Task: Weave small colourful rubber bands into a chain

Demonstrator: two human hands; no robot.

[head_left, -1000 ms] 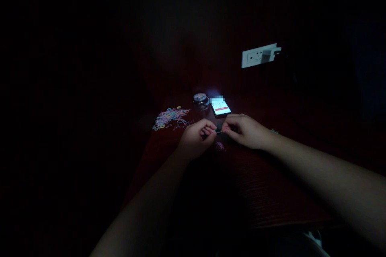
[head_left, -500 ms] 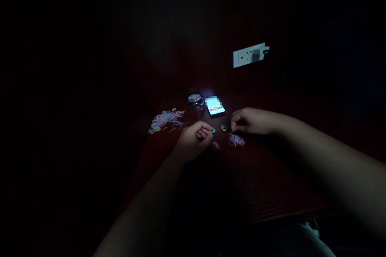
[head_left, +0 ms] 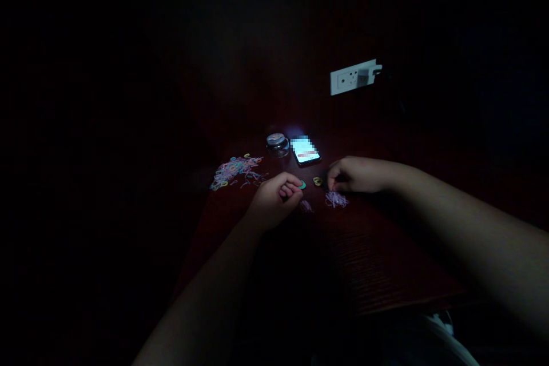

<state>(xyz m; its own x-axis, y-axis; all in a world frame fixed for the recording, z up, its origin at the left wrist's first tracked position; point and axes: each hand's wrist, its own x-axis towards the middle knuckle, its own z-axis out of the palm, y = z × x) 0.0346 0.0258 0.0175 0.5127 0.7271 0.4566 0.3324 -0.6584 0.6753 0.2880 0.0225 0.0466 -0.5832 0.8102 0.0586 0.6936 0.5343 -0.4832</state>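
Near the middle of the dark red table, my left hand [head_left: 278, 200] rests with fingers curled and thumb close to them. Its fingertips are right beside a green ring-shaped bunch [head_left: 302, 185], seemingly small rubber bands; I cannot tell whether they grip it. My right hand [head_left: 349, 173] points down, thumb and fingers pinched together at the edge of a pile of lilac rubber bands [head_left: 337, 199]. Whatever is in that pinch is hidden. Between the hands lie a few yellow rubber bands [head_left: 317, 181]. A smaller purple bunch [head_left: 306, 206] sits just below my left fingertips.
A large mixed heap of coloured rubber bands [head_left: 235, 169] lies to the left. Behind the hands stand a round lidded jar [head_left: 278, 146] and a lit phone [head_left: 305, 150]. A white power socket [head_left: 354, 77] with a plug is on the wall. The surroundings are very dark.
My right hand has dipped slightly, its fingertips now down at the lilac pile; the thin strand below them no longer shows apart. My left hand has stayed in place.
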